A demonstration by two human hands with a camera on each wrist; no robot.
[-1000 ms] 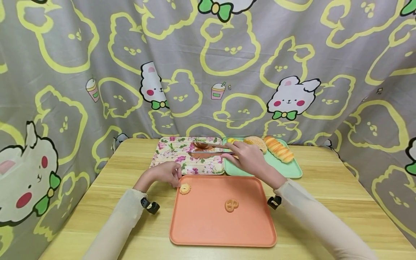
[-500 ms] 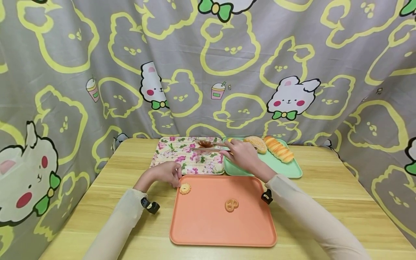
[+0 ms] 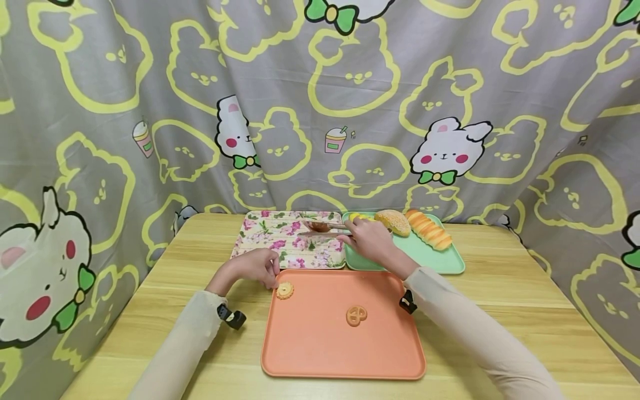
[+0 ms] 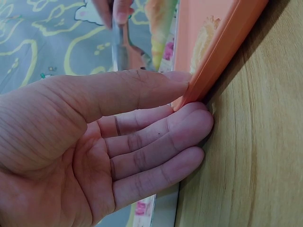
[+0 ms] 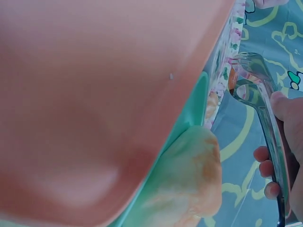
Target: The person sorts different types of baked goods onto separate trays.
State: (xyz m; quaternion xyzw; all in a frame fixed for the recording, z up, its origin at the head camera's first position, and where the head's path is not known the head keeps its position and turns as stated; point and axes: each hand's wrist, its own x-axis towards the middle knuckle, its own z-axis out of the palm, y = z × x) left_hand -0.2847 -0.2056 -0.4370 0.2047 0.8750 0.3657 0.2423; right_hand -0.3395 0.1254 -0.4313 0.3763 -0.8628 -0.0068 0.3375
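My left hand (image 3: 253, 266) pinches the upper left corner of the orange tray (image 3: 320, 350), thumb on the rim and fingertips under it in the left wrist view. A round scalloped biscuit (image 3: 285, 290) lies on the tray beside that thumb. Farther right on it is a pretzel biscuit (image 3: 356, 315). My right hand (image 3: 375, 241) grips a pair of metal serving tongs (image 5: 270, 125), their heads held over the flowered tray (image 3: 265, 244). An orange-brown patch shows at the tong heads; I cannot tell whether it is a reflection or something held.
Behind the orange tray to the right stands a mint green tray (image 3: 450, 264). It bears a sesame bun (image 3: 393, 222), a long striped loaf (image 3: 429, 230) and a yellow item (image 3: 356, 215) partly behind my right hand. A patterned curtain (image 3: 320, 139) encloses the wooden table (image 3: 510, 311).
The tongs' arms have come closer together over the flowered tray. My right hand and forearm have shifted slightly left. My left hand stays at the tray corner.
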